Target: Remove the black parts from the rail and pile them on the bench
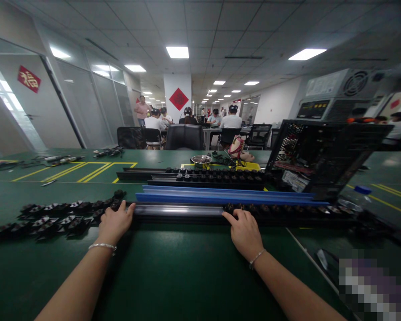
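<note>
A long dark rail (180,219) with a shiny open channel lies across the green table in front of me. My left hand (116,223) is at its left end, thumb against the channel's end and fingers curled over the far side, partly hidden. Small black parts (280,208) sit in a row along the rail's right half. On the near end of this row rests my right hand (246,232), fingers bent over it and thumb pointing left along the channel. Two loose rows of black parts (53,223) lie to the left of my left hand.
Just behind lies a blue rail (220,195), then more black rails with parts (214,177). An open computer case (324,156) with power supplies (341,93) on top stands at right. A metal bowl (201,159), a bottle (359,196) and cables (108,151) are also on the table (187,276).
</note>
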A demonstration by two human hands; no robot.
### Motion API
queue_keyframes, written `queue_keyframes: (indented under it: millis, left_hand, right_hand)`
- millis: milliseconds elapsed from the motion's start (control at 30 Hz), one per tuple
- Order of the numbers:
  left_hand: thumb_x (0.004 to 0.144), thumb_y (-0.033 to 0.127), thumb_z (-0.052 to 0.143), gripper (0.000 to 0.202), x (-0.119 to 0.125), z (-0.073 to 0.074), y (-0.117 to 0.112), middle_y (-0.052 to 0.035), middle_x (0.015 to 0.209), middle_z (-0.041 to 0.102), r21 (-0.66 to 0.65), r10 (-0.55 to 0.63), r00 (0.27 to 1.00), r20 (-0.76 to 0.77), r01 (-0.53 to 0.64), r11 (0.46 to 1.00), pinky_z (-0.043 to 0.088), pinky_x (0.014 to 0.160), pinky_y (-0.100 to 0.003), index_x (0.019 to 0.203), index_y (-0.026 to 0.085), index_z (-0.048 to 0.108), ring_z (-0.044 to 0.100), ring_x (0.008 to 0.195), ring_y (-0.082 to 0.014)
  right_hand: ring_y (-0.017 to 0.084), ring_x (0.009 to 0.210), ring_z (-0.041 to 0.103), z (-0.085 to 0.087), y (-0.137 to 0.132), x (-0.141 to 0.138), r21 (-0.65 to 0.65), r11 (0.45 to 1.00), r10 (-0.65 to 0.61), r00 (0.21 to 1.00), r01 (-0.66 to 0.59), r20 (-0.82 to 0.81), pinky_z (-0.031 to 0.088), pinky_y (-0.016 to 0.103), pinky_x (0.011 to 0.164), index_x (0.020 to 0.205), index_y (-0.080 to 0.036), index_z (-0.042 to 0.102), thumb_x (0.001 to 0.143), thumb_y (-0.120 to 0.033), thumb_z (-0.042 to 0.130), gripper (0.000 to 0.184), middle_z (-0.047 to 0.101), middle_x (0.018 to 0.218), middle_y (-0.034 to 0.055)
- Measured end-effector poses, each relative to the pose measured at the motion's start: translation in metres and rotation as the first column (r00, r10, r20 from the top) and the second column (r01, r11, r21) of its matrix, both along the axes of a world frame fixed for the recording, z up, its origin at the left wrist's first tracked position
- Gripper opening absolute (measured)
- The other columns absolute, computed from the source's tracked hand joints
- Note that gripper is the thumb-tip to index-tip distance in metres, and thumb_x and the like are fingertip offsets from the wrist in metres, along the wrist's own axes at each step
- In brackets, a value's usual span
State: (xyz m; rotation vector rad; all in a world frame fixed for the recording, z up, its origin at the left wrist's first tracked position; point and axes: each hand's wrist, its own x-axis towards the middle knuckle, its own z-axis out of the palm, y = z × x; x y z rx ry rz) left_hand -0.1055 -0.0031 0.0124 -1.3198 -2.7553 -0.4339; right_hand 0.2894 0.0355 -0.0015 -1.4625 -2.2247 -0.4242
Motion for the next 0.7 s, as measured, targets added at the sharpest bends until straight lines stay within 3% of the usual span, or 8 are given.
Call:
queue_keyframes:
  millis: [133, 367, 533, 700]
  left_hand:
    - [0.082, 0.063, 0.015, 0.074, -0.004, 0.001, -0.003, -0.0263, 0.127, 0.043, 0.047, 0.111, 0.993, 0.029, -0.112, 0.993, 0.035, 0.089, -0.051, 0.137, 0.019, 0.038, 0.042, 0.116, -0.0423]
    - [0.083, 0.060, 0.013, 0.070, -0.003, 0.015, -0.010, -0.0230, 0.127, 0.042, 0.110, 0.122, 0.992, 0.018, -0.123, 0.986, 0.034, 0.093, -0.051, 0.134, 0.022, 0.043, 0.037, 0.122, -0.0408]
    - [0.082, 0.062, 0.005, 0.075, -0.010, 0.017, -0.029, -0.0214, 0.129, 0.042, 0.081, 0.061, 0.998, -0.007, -0.060, 0.995, 0.032, 0.094, -0.052, 0.136, 0.022, 0.040, 0.037, 0.121, -0.0407]
    - [0.084, 0.060, 0.010, 0.069, -0.032, 0.002, -0.063, -0.0165, 0.123, 0.049, -0.021, -0.022, 0.989, -0.147, 0.019, 1.000, 0.034, 0.095, -0.050, 0.136, 0.025, 0.039, 0.039, 0.119, -0.0378]
  right_hand:
    - [0.020, 0.096, 0.043, 0.000, 0.000, 0.000, -0.004, 1.000, 0.002, 1.000, -0.002, -0.002, 0.034, 0.032, 0.087, 0.113, -0.032, 0.061, 0.079, -0.008, 0.045, 0.045, 0.055, 0.103, 0.0065]
    - [0.020, 0.097, 0.043, 0.000, -0.001, 0.000, -0.003, 1.000, -0.011, 1.000, 0.011, 0.005, 0.034, 0.032, 0.087, 0.113, -0.032, 0.061, 0.079, -0.009, 0.045, 0.044, 0.055, 0.104, 0.0064]
    - [0.020, 0.097, 0.044, 0.001, -0.001, 0.000, -0.006, 1.000, -0.013, 1.000, 0.013, 0.010, 0.034, 0.032, 0.087, 0.114, -0.032, 0.061, 0.080, -0.009, 0.043, 0.045, 0.056, 0.104, 0.0062]
    - [0.020, 0.097, 0.043, 0.001, 0.000, -0.001, -0.003, 1.000, -0.021, 1.000, 0.021, 0.021, 0.034, 0.033, 0.087, 0.113, -0.032, 0.061, 0.080, -0.009, 0.043, 0.044, 0.056, 0.105, 0.0065]
